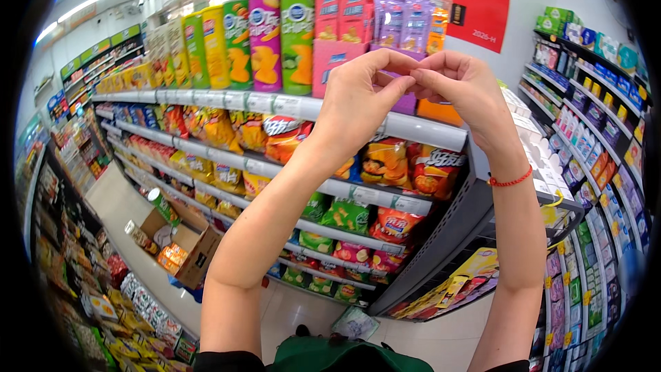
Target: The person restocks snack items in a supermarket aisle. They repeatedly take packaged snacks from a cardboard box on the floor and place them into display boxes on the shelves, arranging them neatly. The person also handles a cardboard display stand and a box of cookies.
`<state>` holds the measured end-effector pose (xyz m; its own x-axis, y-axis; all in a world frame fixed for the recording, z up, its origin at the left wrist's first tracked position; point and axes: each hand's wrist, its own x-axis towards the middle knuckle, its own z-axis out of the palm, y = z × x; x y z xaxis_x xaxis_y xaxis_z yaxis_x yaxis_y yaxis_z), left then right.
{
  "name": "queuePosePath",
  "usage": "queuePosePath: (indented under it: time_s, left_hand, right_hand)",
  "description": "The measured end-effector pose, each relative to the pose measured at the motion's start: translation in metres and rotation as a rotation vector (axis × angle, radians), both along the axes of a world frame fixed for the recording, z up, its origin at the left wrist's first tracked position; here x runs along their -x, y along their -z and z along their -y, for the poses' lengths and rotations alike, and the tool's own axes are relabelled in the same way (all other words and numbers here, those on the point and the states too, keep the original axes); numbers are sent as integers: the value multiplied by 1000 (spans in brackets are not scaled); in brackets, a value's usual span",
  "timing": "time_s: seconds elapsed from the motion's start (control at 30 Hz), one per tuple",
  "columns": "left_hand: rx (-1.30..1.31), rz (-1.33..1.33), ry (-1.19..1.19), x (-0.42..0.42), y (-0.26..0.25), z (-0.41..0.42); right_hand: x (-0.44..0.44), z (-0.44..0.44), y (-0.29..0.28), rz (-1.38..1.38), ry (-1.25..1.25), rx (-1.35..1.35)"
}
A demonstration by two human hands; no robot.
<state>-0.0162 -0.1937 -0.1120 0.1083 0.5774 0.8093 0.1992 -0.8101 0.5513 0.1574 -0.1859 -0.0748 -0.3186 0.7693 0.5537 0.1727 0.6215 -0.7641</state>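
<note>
Both my hands are raised before the top snack shelf, with their fingertips meeting. My left hand (361, 85) has its thumb and forefinger curved to a near-pinch. Against them rest the bent fingers of my right hand (465, 82); whether anything small is between the fingertips cannot be made out. Behind the hands stand a pink display box (333, 57) of upright packets, purple snack packets (413, 18) and an orange box (439, 112), partly hidden. To the left is a row of chip canisters, among them a green canister (297, 41) and a purple canister (265, 41).
Bagged snacks (387, 163) fill the lower tiers below the grey shelf edge (206, 98). An opened cardboard box (193, 248) with canisters stands in the left aisle. A clear plastic bag (356, 323) lies on the floor. Stocked shelves (594, 129) line the right side.
</note>
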Motion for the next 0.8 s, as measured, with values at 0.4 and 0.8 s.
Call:
queuePosePath:
  time_s: [0.4,0.8]
  left_hand:
    - [222,147,-102,121,58,71]
    - [407,356,-277,288,155,139]
  right_hand:
    - [126,20,59,-23,-317,136]
    - [321,42,158,-15,-599,466]
